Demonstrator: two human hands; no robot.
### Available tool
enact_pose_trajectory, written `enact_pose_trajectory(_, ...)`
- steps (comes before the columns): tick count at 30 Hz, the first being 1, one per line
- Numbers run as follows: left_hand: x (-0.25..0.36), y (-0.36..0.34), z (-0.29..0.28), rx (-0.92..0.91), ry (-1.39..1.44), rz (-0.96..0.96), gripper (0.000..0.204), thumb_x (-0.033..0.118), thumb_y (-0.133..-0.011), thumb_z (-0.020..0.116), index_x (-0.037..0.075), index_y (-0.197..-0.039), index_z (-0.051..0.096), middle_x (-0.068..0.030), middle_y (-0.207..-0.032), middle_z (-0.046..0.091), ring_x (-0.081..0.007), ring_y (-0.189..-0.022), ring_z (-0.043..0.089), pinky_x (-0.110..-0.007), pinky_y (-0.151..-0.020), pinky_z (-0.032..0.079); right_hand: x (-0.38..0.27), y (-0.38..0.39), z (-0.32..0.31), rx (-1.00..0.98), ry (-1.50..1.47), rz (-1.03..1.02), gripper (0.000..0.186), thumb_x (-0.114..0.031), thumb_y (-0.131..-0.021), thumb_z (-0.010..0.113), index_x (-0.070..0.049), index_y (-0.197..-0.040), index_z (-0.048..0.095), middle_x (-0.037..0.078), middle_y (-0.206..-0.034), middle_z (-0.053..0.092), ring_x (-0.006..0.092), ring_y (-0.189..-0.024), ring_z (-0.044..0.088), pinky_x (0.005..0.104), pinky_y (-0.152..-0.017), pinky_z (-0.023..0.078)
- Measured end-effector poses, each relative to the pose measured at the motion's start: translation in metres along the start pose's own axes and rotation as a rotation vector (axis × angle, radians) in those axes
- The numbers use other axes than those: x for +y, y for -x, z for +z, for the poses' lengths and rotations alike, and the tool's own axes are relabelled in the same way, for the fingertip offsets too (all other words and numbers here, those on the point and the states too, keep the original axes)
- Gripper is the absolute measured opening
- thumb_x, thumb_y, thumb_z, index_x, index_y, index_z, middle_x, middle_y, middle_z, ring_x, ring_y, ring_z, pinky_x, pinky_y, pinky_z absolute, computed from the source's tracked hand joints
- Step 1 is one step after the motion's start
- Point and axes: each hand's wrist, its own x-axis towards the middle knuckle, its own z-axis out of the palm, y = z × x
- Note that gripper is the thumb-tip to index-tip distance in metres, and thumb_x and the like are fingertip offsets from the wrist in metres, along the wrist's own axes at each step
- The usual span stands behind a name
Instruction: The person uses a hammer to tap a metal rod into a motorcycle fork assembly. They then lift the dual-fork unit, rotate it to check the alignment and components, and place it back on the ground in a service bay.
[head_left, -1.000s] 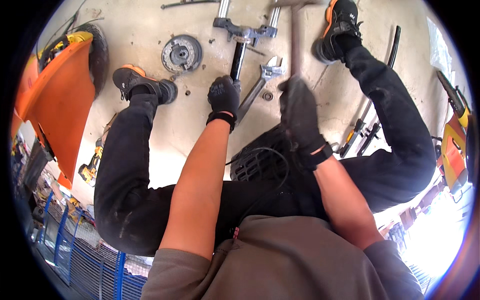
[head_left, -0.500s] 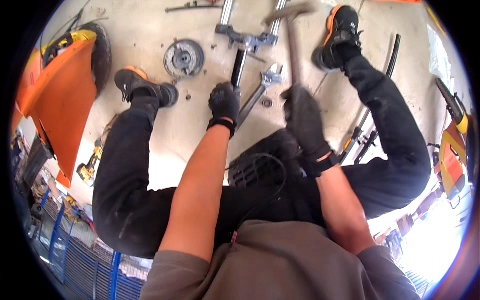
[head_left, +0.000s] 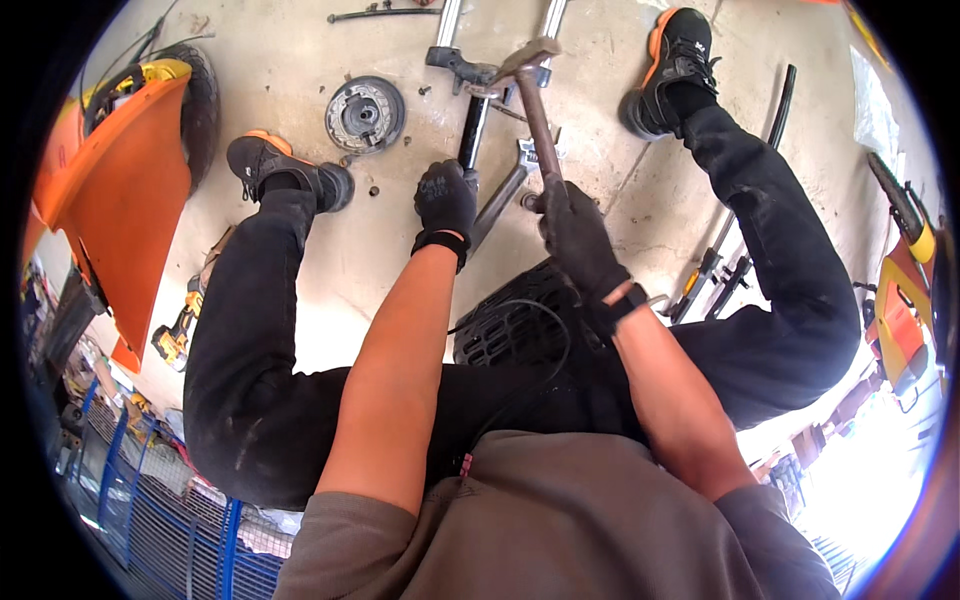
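Observation:
My left hand [head_left: 446,200], in a black glove, is closed round the lower end of a dark tube [head_left: 474,135]. That tube belongs to a motorcycle front fork [head_left: 449,62], whose two silver legs run off the top of the picture. My right hand [head_left: 582,240], also gloved, grips the brown handle of a hammer [head_left: 537,112]. The hammer's head is over the fork's cross-clamp and hides part of it; whether they touch I cannot tell. Between my hands an adjustable wrench [head_left: 500,200] lies on the floor, partly under the hammer. A small ring [head_left: 530,200] sits beside my right hand.
A round brake plate [head_left: 365,115] and small nuts lie left of the fork. An orange fairing [head_left: 130,210] with a wheel and a yellow power drill [head_left: 178,335] are at the left. A black slatted piece [head_left: 510,325] is between my legs. Black rods [head_left: 700,280] lie right.
The hammer has come left and down, its head now over the clamp. My right hand has moved left with it. My left hand stays on the tube.

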Motion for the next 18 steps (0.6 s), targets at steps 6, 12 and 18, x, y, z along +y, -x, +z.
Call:
enact_pose_trajectory(6, -0.019, -0.008, 0.022, 0.041, -0.047, 0.088, 0.027, 0.034, -0.084, 0.067, 0.008, -0.088, 0.062, -0.0146, -0.086, 0.063, -0.0342, -0.079, 0.063, -0.047, -0.069, 0.051, -0.043, 0.018, -0.017, 0.123, -0.19, -0.275, 0.011, -0.008, -0.088, 0.051, -0.001, -0.096, 0.055, 0.01, -0.069, 0.052, 0.0267, -0.061, 0.055, 0.0393, -0.057, 0.044)
enact_pose_trajectory(12, -0.008, -0.004, 0.008, 0.035, -0.027, 0.048, 0.025, 0.031, -0.083, 0.069, 0.007, -0.087, 0.063, -0.0148, -0.083, 0.063, -0.0341, -0.081, 0.064, -0.047, -0.07, 0.052, -0.019, 0.014, 0.0, 0.022, 0.095, -0.305, 0.039, -0.04, -0.101, 0.042, -0.005, -0.095, 0.057, 0.0, -0.065, 0.049, 0.0121, -0.048, 0.046, 0.0276, -0.045, 0.037)
enact_pose_trajectory(18, -0.003, -0.003, -0.001, 0.004, -0.007, 0.004, 0.026, 0.03, -0.082, 0.069, 0.005, -0.084, 0.064, -0.0173, -0.083, 0.064, -0.0358, -0.08, 0.064, -0.047, -0.073, 0.051, -0.008, 0.006, 0.009, 0.207, 0.138, -0.369, 0.043, -0.044, -0.102, 0.04, -0.005, -0.092, 0.056, -0.003, -0.062, 0.046, 0.0078, -0.049, 0.044, 0.0271, -0.046, 0.037)
